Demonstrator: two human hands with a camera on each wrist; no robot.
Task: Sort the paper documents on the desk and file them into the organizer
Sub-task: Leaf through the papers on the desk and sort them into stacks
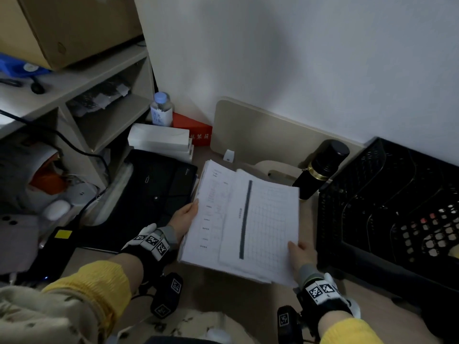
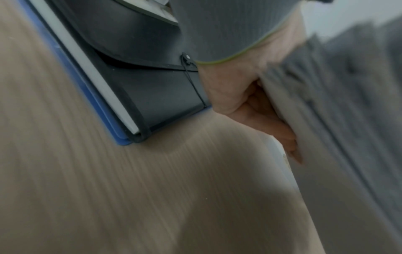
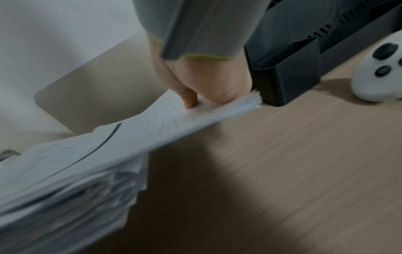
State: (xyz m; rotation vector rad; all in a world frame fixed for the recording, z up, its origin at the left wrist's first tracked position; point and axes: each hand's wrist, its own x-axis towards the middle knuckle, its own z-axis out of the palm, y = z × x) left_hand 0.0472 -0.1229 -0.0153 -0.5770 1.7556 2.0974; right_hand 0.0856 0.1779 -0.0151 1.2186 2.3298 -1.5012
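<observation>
A thick stack of white printed papers [image 1: 241, 219] is held above the desk between both hands. Its top sheet shows a grid table with a dark bar. My left hand [image 1: 185, 217] grips the stack's left edge, thumb on top, and in the left wrist view the fingers [image 2: 280, 130] curl under the papers [image 2: 326, 154]. My right hand [image 1: 301, 254] pinches the near right corner, and the right wrist view shows the thumb [image 3: 189, 98] pressed on the top sheet [image 3: 130, 134]. The black mesh organizer [image 1: 387, 202] stands at the right, its slots dark.
A black expanding folder [image 1: 159, 187] lies left of the papers over a blue folder [image 2: 97, 103]. A black flask [image 1: 320, 167] and a beige board [image 1: 260, 132] stand behind. A shelf unit [image 1: 99, 95], bottle [image 1: 161, 110] and white boxes [image 1: 159, 140] are at the left. A white controller [image 3: 378, 75] lies by the organizer's foot [image 3: 284, 80].
</observation>
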